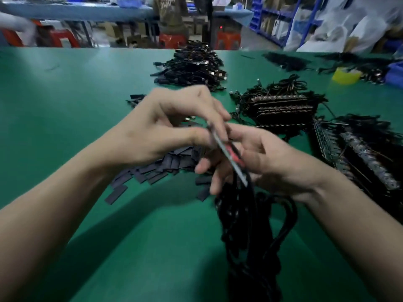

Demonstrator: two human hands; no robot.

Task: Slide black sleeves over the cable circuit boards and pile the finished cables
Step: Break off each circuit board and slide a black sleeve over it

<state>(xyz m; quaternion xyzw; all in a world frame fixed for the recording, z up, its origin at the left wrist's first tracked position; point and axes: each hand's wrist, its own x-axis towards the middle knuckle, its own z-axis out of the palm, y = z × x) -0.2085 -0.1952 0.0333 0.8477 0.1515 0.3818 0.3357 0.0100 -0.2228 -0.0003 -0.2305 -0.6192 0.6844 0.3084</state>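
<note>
The step in hand looks like the sleeving itself: the person holds one slim circuit board (221, 143) aslant between both hands, and it appears bare, grey with a red patch, with no black sleeve that can be made out on it. Motion blur hides whether a sleeve sits at its tip. The left hand (172, 127) is curled, its fingertips pinching the board's upper, far end. The right hand (272, 158) is half closed round the lower end, thumb on top and fingers underneath. From there the black cable (239, 214) hangs in loops down toward the person. The loose black sleeves (157, 168) lie spread on the green table (65, 101) directly beneath and just nearer than the left hand, within easy reach. The next move probably calls for a sleeve to be lined up with the free end of the board and pushed along it while the right hand keeps the board steady. The cable would then go onto the pile of finished cables (192, 66), which lies well beyond both hands. Stacks of bare boards (281, 107) wait beyond and beside the right hand, so much of the job seems left.
</note>
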